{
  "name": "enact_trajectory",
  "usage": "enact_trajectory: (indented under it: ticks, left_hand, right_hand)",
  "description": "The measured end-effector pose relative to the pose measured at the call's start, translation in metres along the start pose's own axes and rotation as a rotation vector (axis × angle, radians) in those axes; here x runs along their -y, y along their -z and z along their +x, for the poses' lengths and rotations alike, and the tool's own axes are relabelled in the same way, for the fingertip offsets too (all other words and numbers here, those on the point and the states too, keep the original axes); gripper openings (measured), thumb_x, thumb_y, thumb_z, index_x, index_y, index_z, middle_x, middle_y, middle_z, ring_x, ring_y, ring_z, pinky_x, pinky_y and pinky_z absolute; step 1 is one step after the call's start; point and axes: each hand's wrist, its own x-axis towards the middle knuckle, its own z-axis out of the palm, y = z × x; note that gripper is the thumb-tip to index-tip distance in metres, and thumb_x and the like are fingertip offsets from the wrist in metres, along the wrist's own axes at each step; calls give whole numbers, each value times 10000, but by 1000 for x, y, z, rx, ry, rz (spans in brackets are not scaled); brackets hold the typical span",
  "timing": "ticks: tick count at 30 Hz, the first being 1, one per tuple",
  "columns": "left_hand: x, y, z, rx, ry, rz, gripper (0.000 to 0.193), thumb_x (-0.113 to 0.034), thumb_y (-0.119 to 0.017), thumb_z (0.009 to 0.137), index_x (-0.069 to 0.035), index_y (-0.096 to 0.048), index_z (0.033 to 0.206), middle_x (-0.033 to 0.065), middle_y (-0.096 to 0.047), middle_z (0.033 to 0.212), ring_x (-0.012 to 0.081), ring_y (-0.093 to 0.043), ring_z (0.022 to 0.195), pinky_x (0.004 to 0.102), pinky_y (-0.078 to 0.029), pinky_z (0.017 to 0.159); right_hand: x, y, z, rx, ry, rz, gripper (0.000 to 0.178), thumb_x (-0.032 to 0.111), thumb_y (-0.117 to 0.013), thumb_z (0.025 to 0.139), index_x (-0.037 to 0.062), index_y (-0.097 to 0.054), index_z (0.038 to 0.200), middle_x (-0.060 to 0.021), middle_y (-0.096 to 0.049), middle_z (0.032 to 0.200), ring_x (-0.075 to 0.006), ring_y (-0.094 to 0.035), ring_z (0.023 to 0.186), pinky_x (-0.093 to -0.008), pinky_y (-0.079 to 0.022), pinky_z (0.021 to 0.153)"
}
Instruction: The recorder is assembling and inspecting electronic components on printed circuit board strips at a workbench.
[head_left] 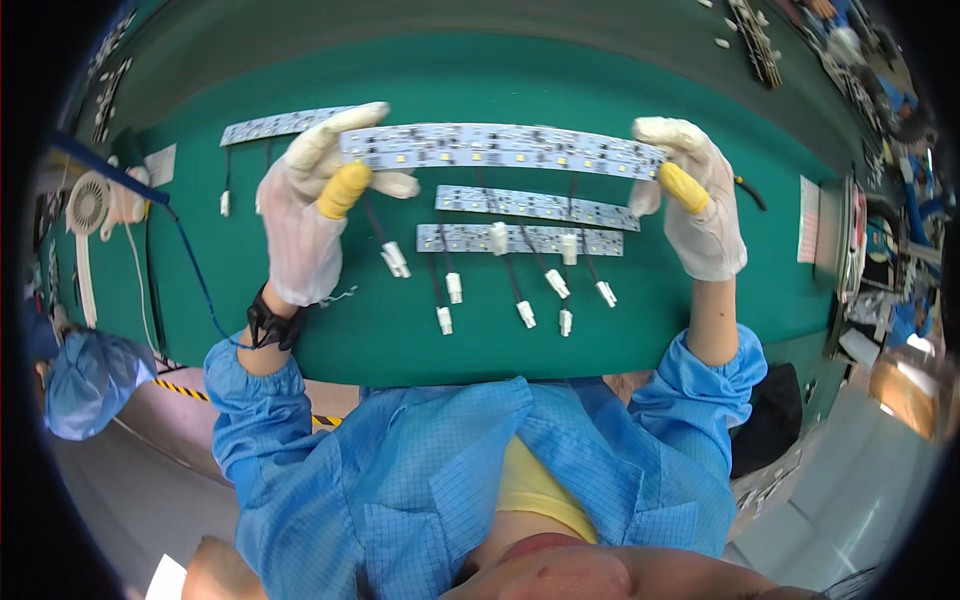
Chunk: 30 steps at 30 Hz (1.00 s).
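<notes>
Between my two hands a long white LED circuit board strip (500, 146) is held up level over the green mat. My left hand (312, 215), in a white glove with a yellow thumb cover, pinches its left end. The right end is gripped by my right hand (698, 205), gloved the same way. Dark wires with white connectors (395, 259) hang from the strips. Two more LED strips, an upper one (535, 206) and a lower one (470, 238), lie on the mat below. Behind my left hand sits another LED strip (275, 126), partly hidden.
A blue coiled cord runs from the wristband (272, 322) on my left wrist. At the left stands a small white fan (90, 203). A dark tool handle (750, 194) lies beyond my right hand, and a printed sheet (808, 220) is on the right. Another person's blue sleeve (95, 380) shows far left.
</notes>
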Motion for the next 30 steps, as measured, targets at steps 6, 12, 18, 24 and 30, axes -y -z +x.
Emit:
enact_trajectory:
  ticks: [6,12,18,24,30]
  left_hand:
    - [-6,0,-4,179,-84,-366,489,-252,-609,876,12,-464,1262,110,-695,854,133,-618,907,269,-421,877]
    - [14,7,8,124,71,-83,468,-370,-551,894,30,-540,1136,161,-676,884,212,-654,852,349,-465,889]
    - [13,6,2,57,72,-7,288,-249,-503,944,-22,-594,1096,92,-691,845,123,-631,819,253,-463,770]
    - [8,0,5,-79,97,239,311,-247,-443,967,-2,-615,1049,81,-699,777,119,-623,762,241,-458,720]
    - [7,-10,9,-109,62,281,393,-349,-401,976,-39,-635,1037,43,-693,731,71,-536,639,232,-407,642]
  right_hand:
    - [-4,-8,5,-96,-101,-107,845,672,-617,701,-28,-520,1164,-56,-576,787,-108,-534,604,-219,-411,542]
    - [-8,-16,9,-173,-106,22,613,522,-534,862,-26,-529,1136,-50,-587,747,-99,-531,599,-212,-411,529]
    - [-4,-1,2,-107,-164,-54,602,553,-542,843,-20,-547,1028,-61,-584,698,-94,-519,518,-209,-425,480]
    - [-2,-1,-1,67,-140,105,471,431,-555,881,-31,-557,968,-89,-591,660,-119,-545,493,-220,-448,443]
    - [-3,1,-2,88,-37,49,404,376,-549,904,-25,-566,952,-91,-606,675,-141,-577,508,-229,-467,446]
